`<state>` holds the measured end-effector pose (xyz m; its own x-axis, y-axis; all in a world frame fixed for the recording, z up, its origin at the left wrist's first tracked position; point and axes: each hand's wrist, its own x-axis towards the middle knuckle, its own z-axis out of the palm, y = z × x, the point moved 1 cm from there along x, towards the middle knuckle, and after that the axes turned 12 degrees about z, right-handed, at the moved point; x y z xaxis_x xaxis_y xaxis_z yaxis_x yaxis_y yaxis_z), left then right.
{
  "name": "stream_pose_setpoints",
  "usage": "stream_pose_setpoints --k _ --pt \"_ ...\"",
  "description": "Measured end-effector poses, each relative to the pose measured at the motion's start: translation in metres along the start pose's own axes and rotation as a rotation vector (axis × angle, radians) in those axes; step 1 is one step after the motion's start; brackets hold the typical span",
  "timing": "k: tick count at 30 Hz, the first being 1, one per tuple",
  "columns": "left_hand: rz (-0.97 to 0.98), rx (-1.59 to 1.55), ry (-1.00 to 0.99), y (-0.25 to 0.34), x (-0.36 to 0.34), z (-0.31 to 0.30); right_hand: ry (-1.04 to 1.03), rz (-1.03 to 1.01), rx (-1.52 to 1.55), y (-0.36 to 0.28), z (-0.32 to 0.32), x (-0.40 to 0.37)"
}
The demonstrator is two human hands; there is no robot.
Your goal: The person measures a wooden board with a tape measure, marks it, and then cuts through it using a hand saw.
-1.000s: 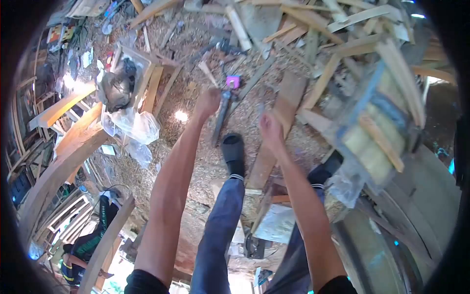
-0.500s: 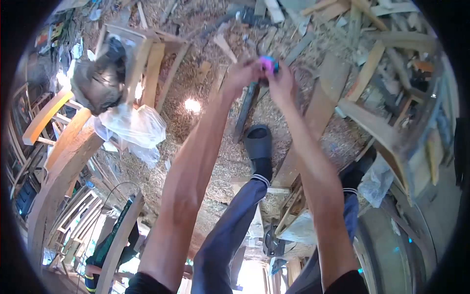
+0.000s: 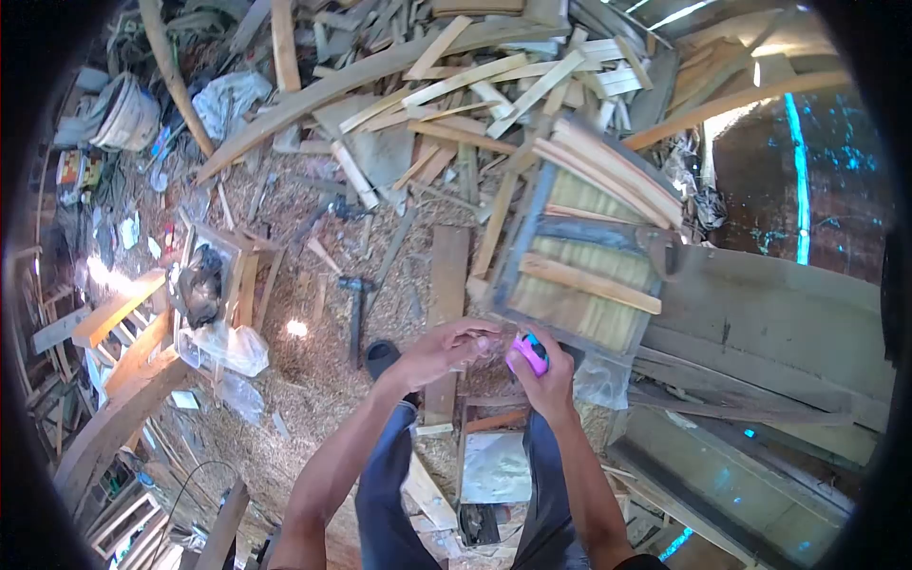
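Observation:
My right hand (image 3: 543, 375) is closed around a small pink and black case that looks like a tape measure (image 3: 528, 353), held above the floor in front of my legs. My left hand (image 3: 446, 350) is just left of it, fingers stretched toward it and slightly bent. A narrow gap shows between the fingertips and the tape measure; whether a blade spans it I cannot make out. Below and left of the hands, a hammer (image 3: 356, 318) lies on the shavings near my dark shoe (image 3: 382, 357).
A wooden frame with a yellowish panel (image 3: 594, 306) and loose strips stands at right. Piled offcuts (image 3: 475, 90) fill the back. A wide plank (image 3: 446, 285) lies ahead. At left are a small wooden stool-like frame (image 3: 233, 266) with a plastic bag (image 3: 228, 350) and curved timber (image 3: 114, 418).
The view has swung upward and right, bringing the panel frame and wood pile into sight. My hands, earlier together at the tape measure, are now apart, with it in my right hand.

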<state>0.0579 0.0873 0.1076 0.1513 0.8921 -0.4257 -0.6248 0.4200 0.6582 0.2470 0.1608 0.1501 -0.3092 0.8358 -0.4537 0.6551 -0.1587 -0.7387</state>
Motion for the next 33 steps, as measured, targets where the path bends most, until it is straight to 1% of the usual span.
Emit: stream_pose_setpoints --k 1,3,5,6,7,9,10,11,12,13,14,16,17,19,20,21,23,24,25,26,27,28,29,30,31,32,33 --pt "0.044 -0.059 -0.017 -0.005 0.013 0.018 0.04 -0.045 -0.018 0.009 -0.015 -0.001" --pt "0.1 -0.036 -0.062 -0.014 0.041 0.05 0.075 -0.106 -0.041 0.027 -0.041 0.008" --pt "0.117 -0.028 -0.066 -0.035 0.073 0.077 0.162 -0.29 -0.123 0.05 -0.068 0.02" --pt "0.163 0.014 -0.06 -0.046 0.09 0.088 0.147 -0.268 -0.099 0.054 -0.087 0.028" --pt "0.146 0.027 -0.078 -0.052 0.106 0.099 0.167 -0.254 -0.087 0.054 -0.103 0.035" --pt "0.179 0.071 0.007 -0.055 0.137 0.124 0.162 -0.235 -0.133 0.059 -0.136 0.048" --pt "0.194 0.233 -0.054 -0.052 0.155 0.129 0.167 -0.204 -0.131 0.07 -0.145 0.053" --pt "0.219 0.398 -0.116 -0.046 0.175 0.129 0.201 -0.268 -0.14 0.078 -0.152 0.06" --pt "0.226 0.326 -0.164 -0.04 0.19 0.133 0.241 -0.351 -0.148 0.085 -0.158 0.069" --pt "0.237 0.256 -0.217 -0.035 0.205 0.138 0.261 -0.354 -0.144 0.09 -0.164 0.074" --pt "0.25 0.274 -0.242 -0.031 0.22 0.139 0.26 -0.369 -0.141 0.093 -0.17 0.08" --pt "0.25 0.346 -0.379 -0.026 0.242 0.14 0.256 -0.393 -0.147 0.097 -0.181 0.089" --pt "0.273 0.36 -0.393 -0.022 0.249 0.143 0.276 -0.414 -0.15 0.099 -0.186 0.095" --pt "0.254 0.42 -0.42 -0.015 0.262 0.147 0.247 -0.477 -0.248 0.101 -0.196 0.106" --pt "0.268 0.449 -0.414 -0.014 0.265 0.15 0.174 -0.397 -0.143 0.099 -0.2 0.106" --pt "0.272 0.455 -0.415 -0.018 0.261 0.155 0.178 -0.404 -0.141 0.102 -0.202 0.104" --pt "0.373 0.538 -0.392 -0.01 0.261 0.165 0.175 -0.44 0.041 0.102 -0.206 0.112" --pt "0.43 0.451 -0.449 -0.013 0.26 0.168 0.195 -0.467 0.057 0.102 -0.208 0.11" --pt "0.446 0.487 -0.464 -0.014 0.258 0.172 0.21 -0.513 -0.007 0.101 -0.213 0.106" --pt "0.47 0.601 -0.399 -0.014 0.255 0.175 0.232 -0.554 -0.071 0.102 -0.22 0.102" --pt "0.497 0.712 -0.33 -0.011 0.249 0.182 0.261 -0.581 -0.055 0.108 -0.227 0.099" --pt "0.545 0.773 -0.317 -0.007 0.241 0.193 0.243 -0.498 -0.095 0.116 -0.232 0.099" --pt "0.553 0.8 -0.315 -0.006 0.234 0.203 0.213 -0.41 -0.132 0.124 -0.237 0.096" --pt "0.505 0.903 -0.214 -0.008 0.231 0.204 0.217 -0.353 -0.155 0.13 -0.245 0.094" --pt "0.467 1.003 -0.11 -0.009 0.231 0.202 0.223 -0.381 -0.134 0.131 -0.249 0.091" --pt "0.516 1.012 -0.206 -0.016 0.242 0.191 0.183 -0.297 -0.189 0.132 -0.254 0.09" --pt "0.539 1.04 -0.206 -0.012 0.232 0.208 0.147 -0.21 -0.245 0.136 -0.257 0.091"
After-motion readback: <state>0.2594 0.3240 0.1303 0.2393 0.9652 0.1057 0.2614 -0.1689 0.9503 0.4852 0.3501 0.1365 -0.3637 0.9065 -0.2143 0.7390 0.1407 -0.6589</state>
